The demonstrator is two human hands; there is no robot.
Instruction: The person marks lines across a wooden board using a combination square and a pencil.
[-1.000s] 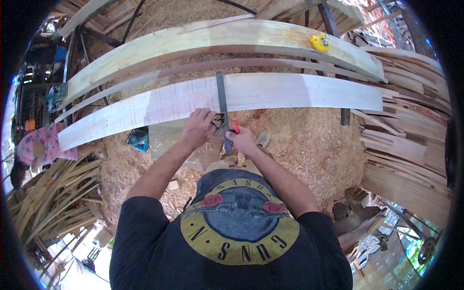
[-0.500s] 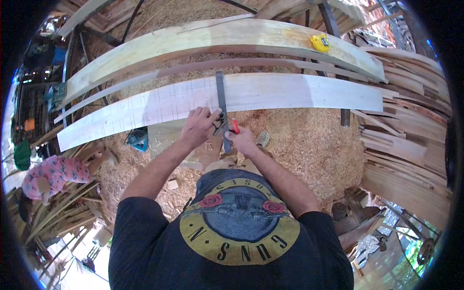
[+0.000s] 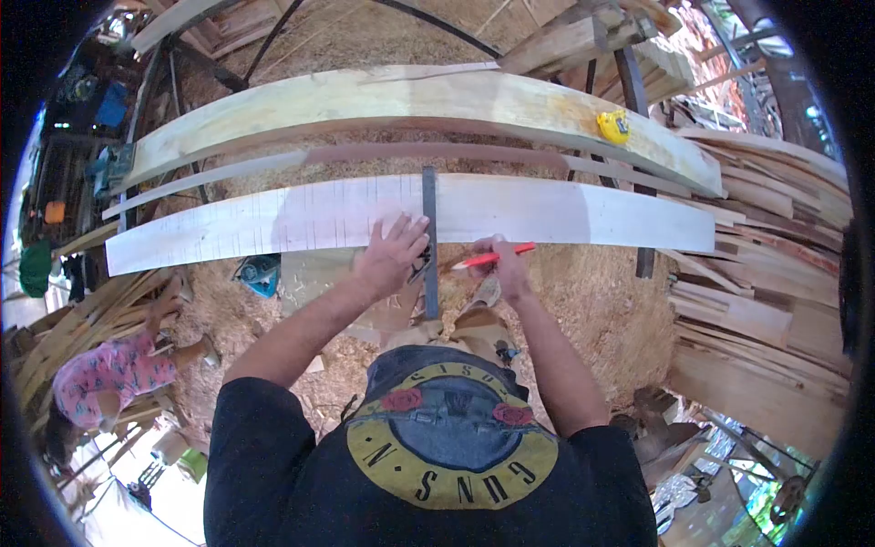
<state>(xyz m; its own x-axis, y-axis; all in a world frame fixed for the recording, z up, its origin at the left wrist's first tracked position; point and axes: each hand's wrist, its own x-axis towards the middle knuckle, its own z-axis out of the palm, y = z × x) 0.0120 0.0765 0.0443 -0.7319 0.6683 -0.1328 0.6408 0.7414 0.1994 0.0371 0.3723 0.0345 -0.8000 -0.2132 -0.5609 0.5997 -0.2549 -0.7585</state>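
Note:
A pale board [image 3: 547,208] with several thin pencil lines across its left half lies crosswise before me. The dark metal square [image 3: 429,210] spans its width near the middle, its blade sticking out past the near edge. My left hand [image 3: 394,255] lies with spread fingers on the board's near edge and against the square's head, which it partly hides. Right of the blade, my right hand [image 3: 499,263] is closed round a red pencil [image 3: 515,251], whose tip points left, just off the board's near edge.
Beyond are a thin strip [image 3: 365,153] and a thick beam [image 3: 319,105] bearing a yellow tape measure [image 3: 613,127]. Stacked planks [image 3: 756,319] stand right. A blue tool [image 3: 260,273] rests below the board. A person in pink [image 3: 114,378] bends at the left.
My right hand has left the square and moved right, the pencil now level. The fingers of my left hand have spread. The person at the left has shifted, and the view has tilted somewhat.

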